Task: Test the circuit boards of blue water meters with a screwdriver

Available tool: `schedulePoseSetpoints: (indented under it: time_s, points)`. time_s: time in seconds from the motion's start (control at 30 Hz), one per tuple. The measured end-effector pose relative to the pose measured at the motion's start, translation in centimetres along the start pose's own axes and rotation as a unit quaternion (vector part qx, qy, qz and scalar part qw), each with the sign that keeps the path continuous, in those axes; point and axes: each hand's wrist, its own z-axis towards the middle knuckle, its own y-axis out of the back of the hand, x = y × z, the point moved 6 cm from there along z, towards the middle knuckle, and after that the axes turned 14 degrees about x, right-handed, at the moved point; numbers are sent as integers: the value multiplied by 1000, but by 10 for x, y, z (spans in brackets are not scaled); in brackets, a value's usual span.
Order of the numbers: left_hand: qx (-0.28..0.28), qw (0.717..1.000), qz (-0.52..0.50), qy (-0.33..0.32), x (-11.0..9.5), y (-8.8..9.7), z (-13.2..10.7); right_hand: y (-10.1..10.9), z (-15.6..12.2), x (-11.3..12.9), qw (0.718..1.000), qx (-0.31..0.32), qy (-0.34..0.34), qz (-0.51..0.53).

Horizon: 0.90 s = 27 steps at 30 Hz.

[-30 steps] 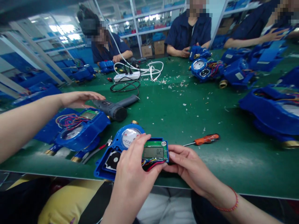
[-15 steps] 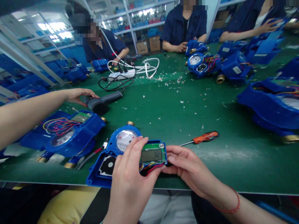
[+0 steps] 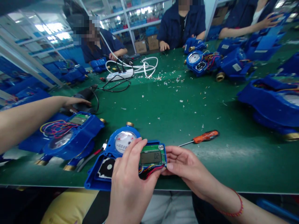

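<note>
Here our left hand (image 3: 130, 183) and right hand (image 3: 187, 169) both hold the display board (image 3: 151, 157), which sits over the right end of the blue meter (image 3: 112, 158) at the near edge of the green table (image 3: 163, 112). The left hand is half closed, fingers laid across the board's left edge and partly over the meter's round dial. The right hand pinches the board's right edge between thumb and fingertips, the other fingers loosely curled. Coloured wires run from under the board into the meter's open housing. Compared with half a second ago, our grip and the board have hardly shifted. The change lies to the left of the meter and further back: a co-worker's hand (image 3: 74, 101) has drawn the dark tool (image 3: 85, 95) further away from the meter, and its cord now loops beside it. A second meter (image 3: 70, 137) lies just left of ours, as before. The orange screwdriver (image 3: 205, 136) stays to the meter's right, apart from both hands.
</note>
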Motion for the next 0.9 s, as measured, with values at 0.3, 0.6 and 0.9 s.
schedulePoseSetpoints:
  time_s: [0.3,0.6,0.9]
  points:
    - [-76,995,66,-17,-16,6,-6,3,-1,2,996,-41,27,-73]
    - [-141,985,77,-70,-33,5,-11,4,-1,0,995,-43,30,-90]
    - [-143,986,52,-62,-33,3,-12,6,-3,-7,996,-36,9,-85]
